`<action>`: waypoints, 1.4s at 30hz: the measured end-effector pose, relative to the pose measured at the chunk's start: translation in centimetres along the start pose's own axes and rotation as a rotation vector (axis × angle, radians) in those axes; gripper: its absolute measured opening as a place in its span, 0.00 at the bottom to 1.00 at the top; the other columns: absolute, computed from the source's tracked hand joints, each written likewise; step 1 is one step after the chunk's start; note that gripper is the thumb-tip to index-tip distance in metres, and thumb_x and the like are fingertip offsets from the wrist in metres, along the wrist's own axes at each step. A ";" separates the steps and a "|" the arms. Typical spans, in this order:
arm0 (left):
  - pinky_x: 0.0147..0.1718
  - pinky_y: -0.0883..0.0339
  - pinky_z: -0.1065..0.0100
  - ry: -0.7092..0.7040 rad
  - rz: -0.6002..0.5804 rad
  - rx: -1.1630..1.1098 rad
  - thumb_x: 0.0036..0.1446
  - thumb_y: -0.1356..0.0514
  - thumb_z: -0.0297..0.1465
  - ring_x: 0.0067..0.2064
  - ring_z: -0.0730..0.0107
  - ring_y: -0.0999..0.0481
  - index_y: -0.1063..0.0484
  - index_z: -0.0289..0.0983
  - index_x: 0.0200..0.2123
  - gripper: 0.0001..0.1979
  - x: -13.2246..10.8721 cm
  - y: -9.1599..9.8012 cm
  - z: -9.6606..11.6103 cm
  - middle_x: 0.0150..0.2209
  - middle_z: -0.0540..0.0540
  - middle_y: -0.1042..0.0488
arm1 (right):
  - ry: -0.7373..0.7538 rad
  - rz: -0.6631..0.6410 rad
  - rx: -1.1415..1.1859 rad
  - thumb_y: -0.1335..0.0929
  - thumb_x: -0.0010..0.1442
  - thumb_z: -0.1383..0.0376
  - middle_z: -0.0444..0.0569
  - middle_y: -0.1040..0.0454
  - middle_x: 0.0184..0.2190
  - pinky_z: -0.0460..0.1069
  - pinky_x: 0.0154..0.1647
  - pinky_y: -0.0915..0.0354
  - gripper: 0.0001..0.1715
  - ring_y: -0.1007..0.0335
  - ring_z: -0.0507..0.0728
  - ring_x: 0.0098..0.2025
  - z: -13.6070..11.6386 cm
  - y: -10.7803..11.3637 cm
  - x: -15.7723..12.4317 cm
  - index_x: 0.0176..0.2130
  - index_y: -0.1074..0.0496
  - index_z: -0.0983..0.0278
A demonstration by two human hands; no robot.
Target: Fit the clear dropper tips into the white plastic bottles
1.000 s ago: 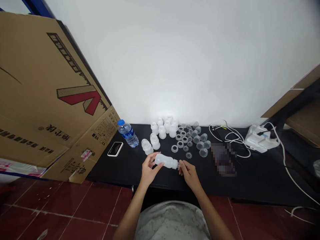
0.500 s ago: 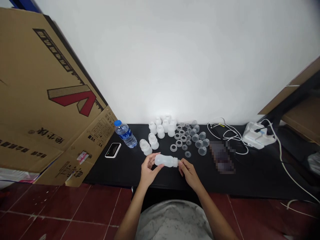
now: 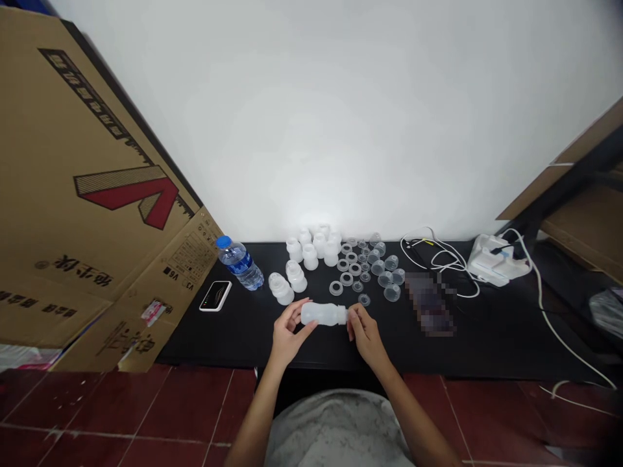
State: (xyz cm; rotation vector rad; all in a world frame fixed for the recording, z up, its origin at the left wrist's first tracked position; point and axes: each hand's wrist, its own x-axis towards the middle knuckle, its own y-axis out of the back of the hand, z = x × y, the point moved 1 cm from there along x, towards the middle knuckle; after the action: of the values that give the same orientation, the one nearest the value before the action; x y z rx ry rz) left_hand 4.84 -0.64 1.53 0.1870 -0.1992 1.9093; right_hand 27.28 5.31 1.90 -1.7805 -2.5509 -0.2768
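Observation:
A translucent white baby bottle [image 3: 322,314] lies sideways between my hands, low over the front of the black table. My left hand [image 3: 291,332] is closed round its base, thumb along the near side. At the neck end, the fingers of my right hand [image 3: 363,331] pinch the tip, hiding what is right at the mouth. Behind the bottle stand two capped bottles [image 3: 295,276] and a group of white bottles [image 3: 310,256]. Clear ring collars [image 3: 335,287], small teats [image 3: 364,299] and domed clear caps [image 3: 392,292] lie to their right.
On the left are a water bottle [image 3: 241,263], a phone [image 3: 215,296] and a large cardboard box [image 3: 97,214]. To the right lie a blurred dark object [image 3: 431,305], white cables [image 3: 450,263] and a white power strip [image 3: 496,259]. A white wall [image 3: 311,117] rises behind the table.
The view has shifted slightly, so the table things sit a little further left. Both hands keep their hold on the baby bottle, which has hardly moved.

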 end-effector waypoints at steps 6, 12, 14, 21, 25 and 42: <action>0.56 0.18 0.52 0.020 -0.034 -0.029 0.57 0.24 0.37 0.56 0.49 0.15 0.21 0.38 0.57 0.26 0.0 -0.1 0.1 0.57 0.35 0.17 | 0.011 0.002 -0.069 0.39 0.78 0.44 0.39 0.36 0.20 0.48 0.26 0.42 0.29 0.38 0.53 0.22 0.3 0.1 0.1 0.31 0.37 0.58; 0.60 0.21 0.47 0.011 -0.069 -0.051 0.55 0.22 0.35 0.62 0.45 0.18 0.22 0.39 0.57 0.27 0.0 -0.2 0.3 0.59 0.35 0.18 | -0.029 0.023 -0.034 0.39 0.77 0.41 0.37 0.40 0.17 0.47 0.22 0.45 0.31 0.41 0.52 0.19 0.7 -0.1 0.4 0.30 0.38 0.57; 0.61 0.22 0.47 0.002 -0.075 -0.055 0.55 0.23 0.35 0.62 0.45 0.19 0.22 0.38 0.57 0.27 0.0 -0.2 0.3 0.59 0.35 0.19 | -0.035 0.025 -0.024 0.39 0.77 0.41 0.37 0.40 0.17 0.48 0.22 0.45 0.31 0.41 0.52 0.19 0.7 -0.1 0.4 0.29 0.39 0.57; 0.57 0.19 0.52 0.019 -0.036 -0.027 0.58 0.25 0.39 0.58 0.49 0.16 0.22 0.39 0.57 0.25 0.1 -0.3 0.1 0.58 0.35 0.18 | -0.019 0.043 0.073 0.34 0.73 0.43 0.40 0.30 0.25 0.48 0.24 0.39 0.22 0.36 0.53 0.22 0.8 0.1 0.3 0.46 0.29 0.59; 0.56 0.19 0.53 0.016 -0.025 -0.038 0.60 0.27 0.40 0.59 0.50 0.17 0.23 0.39 0.57 0.24 0.3 -0.3 0.0 0.59 0.35 0.19 | 0.013 -0.054 0.049 0.27 0.69 0.48 0.38 0.32 0.25 0.48 0.29 0.36 0.30 0.35 0.54 0.26 0.9 0.1 0.2 0.63 0.30 0.58; 0.53 0.21 0.54 -0.091 -0.101 0.285 0.56 0.24 0.36 0.52 0.53 0.16 0.22 0.42 0.52 0.22 -0.2 -0.4 1.1 0.53 0.41 0.17 | -0.001 0.047 0.182 0.24 0.63 0.45 0.51 0.20 0.39 0.50 0.31 0.29 0.28 0.27 0.57 0.33 1.0 0.4 0.7 0.53 0.22 0.60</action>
State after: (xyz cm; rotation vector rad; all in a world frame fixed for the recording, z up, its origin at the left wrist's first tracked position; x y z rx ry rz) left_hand 5.27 -0.93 2.62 0.4679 0.0225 1.8240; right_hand 27.50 6.21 1.03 -1.7702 -2.4412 -0.0412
